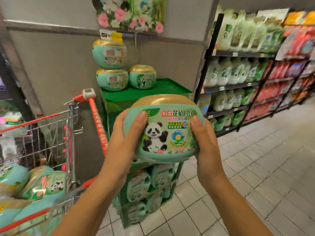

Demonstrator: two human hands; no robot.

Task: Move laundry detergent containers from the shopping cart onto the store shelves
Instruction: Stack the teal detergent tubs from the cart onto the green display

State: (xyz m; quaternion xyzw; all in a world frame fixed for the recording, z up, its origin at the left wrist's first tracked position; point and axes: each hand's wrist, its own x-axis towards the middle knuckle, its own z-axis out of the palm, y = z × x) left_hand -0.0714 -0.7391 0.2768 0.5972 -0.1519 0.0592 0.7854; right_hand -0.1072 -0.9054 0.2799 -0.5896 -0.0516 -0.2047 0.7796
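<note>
A round mint-green detergent tub [167,132] with a gold lid and a panda label is held in front of me, above the floor and before the green display stand. My left hand [125,135] grips its left side, thumb on the label. My right hand [205,140] grips its right side the same way. The stand's green top shelf [163,91] bears three like tubs [112,79] at its back left, one stacked on another. The shopping cart [51,133] at the left holds several more tubs [34,183].
The stand's lower tier [146,188] is packed with more tubs. Black shelving [255,82] full of green and red detergent pouches runs along the right. A grey wall stands behind the stand. Tiled floor [255,167] lies at the right.
</note>
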